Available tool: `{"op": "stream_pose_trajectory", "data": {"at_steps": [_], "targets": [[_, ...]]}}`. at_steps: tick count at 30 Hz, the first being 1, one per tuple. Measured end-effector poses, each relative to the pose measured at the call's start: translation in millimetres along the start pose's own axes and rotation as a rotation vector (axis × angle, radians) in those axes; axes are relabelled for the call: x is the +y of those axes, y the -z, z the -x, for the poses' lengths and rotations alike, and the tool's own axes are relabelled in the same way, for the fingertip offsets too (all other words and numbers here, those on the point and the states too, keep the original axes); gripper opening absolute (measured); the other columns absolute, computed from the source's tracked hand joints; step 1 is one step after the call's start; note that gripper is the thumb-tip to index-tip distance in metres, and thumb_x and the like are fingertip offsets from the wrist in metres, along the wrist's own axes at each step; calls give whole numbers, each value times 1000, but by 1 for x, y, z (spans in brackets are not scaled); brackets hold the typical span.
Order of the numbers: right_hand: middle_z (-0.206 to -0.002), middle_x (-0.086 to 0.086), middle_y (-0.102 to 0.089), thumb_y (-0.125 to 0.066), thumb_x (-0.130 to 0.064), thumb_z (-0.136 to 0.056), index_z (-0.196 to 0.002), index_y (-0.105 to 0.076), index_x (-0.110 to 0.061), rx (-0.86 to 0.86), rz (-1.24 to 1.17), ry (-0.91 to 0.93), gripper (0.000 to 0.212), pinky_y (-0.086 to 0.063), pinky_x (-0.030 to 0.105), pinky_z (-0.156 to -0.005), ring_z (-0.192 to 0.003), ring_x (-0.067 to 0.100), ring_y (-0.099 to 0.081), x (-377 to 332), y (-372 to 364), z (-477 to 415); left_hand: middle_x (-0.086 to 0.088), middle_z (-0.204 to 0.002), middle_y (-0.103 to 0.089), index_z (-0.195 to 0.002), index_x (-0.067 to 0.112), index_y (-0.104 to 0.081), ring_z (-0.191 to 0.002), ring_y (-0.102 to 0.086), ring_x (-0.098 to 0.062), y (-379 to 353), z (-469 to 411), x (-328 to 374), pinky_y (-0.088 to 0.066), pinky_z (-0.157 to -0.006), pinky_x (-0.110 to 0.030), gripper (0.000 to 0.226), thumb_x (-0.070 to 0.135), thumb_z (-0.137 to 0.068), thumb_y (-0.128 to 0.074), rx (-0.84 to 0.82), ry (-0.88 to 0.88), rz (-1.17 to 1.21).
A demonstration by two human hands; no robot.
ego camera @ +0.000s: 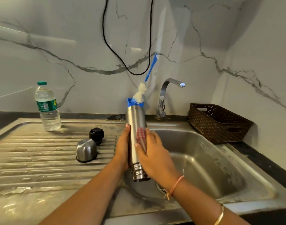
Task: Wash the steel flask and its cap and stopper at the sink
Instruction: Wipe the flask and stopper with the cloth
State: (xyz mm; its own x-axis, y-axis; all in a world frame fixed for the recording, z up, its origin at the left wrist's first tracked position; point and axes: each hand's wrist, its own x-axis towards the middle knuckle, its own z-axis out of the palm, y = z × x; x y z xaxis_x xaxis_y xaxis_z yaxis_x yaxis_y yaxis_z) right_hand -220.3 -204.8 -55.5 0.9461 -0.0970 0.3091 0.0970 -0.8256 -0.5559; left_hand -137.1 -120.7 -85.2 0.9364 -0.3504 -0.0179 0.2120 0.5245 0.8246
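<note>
The steel flask (pixel 135 127) is held over the sink basin (pixel 204 159), tilted, with its threaded mouth pointing down and toward me. My left hand (pixel 122 148) grips its left side. My right hand (pixel 152 156) presses a red-and-white checked scrub pad (pixel 141 135) against its right side. The steel cap (pixel 86 150) lies mouth down on the ribbed drainboard (pixel 41 159). Just behind the cap sits the black stopper (pixel 96 134).
A blue holder (pixel 131 103) with a blue-handled bottle brush (pixel 148 72) stands behind the flask. The tap (pixel 165 95) shows no running water. A brown woven basket (pixel 218 122) sits at the right, a plastic water bottle (pixel 47 106) at the left. A black cable (pixel 106 39) hangs on the wall.
</note>
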Motion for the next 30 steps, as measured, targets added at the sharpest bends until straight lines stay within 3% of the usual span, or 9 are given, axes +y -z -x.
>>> {"op": "stream_pose_trajectory", "data": {"at_steps": [2,4,6,9,13,17,23,26,30], "targets": [[-157,7,-10,-36,-46,-98,-150,-13,-21,83,173,98,63,-30,41,-113,-140,29,-25,-6,4,-5,-13,-88,-72,-122,10,-57,-75,-70,-22,-4,3,-3,-57,-61,-29,59,55,-86,-44,-95,6,-9],[-158,8,-10,-37,-44,-98,-151,-12,-17,144,167,137,64,-23,39,-115,-143,28,-18,-9,17,-23,-16,-92,-71,-114,11,-63,-74,-69,-26,-8,7,-3,-58,-62,-33,68,64,-71,-60,-173,45,0],[-147,8,-32,-42,-41,-98,-147,-27,-15,174,-3,119,57,-31,36,-108,-132,24,-36,-11,35,-46,-20,-90,-70,-102,6,-67,-68,-68,-28,-12,11,-1,-58,-61,-35,79,64,-50,-80,-208,81,7],[-101,-2,-60,-51,-38,-95,-120,-54,-20,202,-423,20,30,-47,30,-85,-99,19,-57,-10,55,-76,-18,-95,-70,-108,3,-65,-74,-69,-26,-14,11,1,-58,-65,-34,80,55,-50,-84,-222,101,37],[-108,8,-69,-59,-45,-89,-109,-67,-19,12,-946,-252,33,-46,43,-100,-105,26,-63,10,48,-92,-17,-99,-68,-123,4,-58,-82,-66,-27,-13,9,2,-55,-73,-37,84,55,-58,-75,-156,90,93],[-110,8,-68,-50,-48,-93,-113,-64,-17,-64,-742,-274,39,-48,38,-96,-102,22,-64,22,18,-71,-16,-87,-70,-117,8,-60,-74,-68,-28,-12,8,-3,-53,-71,-37,79,70,-68,-53,-66,115,158],[-106,1,-64,-41,-50,-95,-119,-54,-21,-93,-340,-170,40,-50,26,-73,-84,12,-61,19,3,-25,-17,-80,-71,-117,9,-57,-66,-69,-30,3,3,8,-55,-60,-38,65,63,-81,-53,61,157,144],[-145,0,-36,-40,-46,-97,-146,-28,-24,-1,-78,45,55,-44,33,-98,-119,18,-50,8,4,-16,-14,-74,-70,-123,6,-58,-58,-67,-23,-1,2,4,-54,-50,-29,59,53,-91,-43,-2,133,69],[-151,5,-26,-42,-44,-97,-147,-26,-18,194,160,203,59,-38,38,-106,-130,24,-39,-1,20,-45,-17,-91,-69,-117,8,-61,-71,-67,-26,-10,8,-1,-57,-63,-34,71,65,-75,-57,-152,160,4]]}}
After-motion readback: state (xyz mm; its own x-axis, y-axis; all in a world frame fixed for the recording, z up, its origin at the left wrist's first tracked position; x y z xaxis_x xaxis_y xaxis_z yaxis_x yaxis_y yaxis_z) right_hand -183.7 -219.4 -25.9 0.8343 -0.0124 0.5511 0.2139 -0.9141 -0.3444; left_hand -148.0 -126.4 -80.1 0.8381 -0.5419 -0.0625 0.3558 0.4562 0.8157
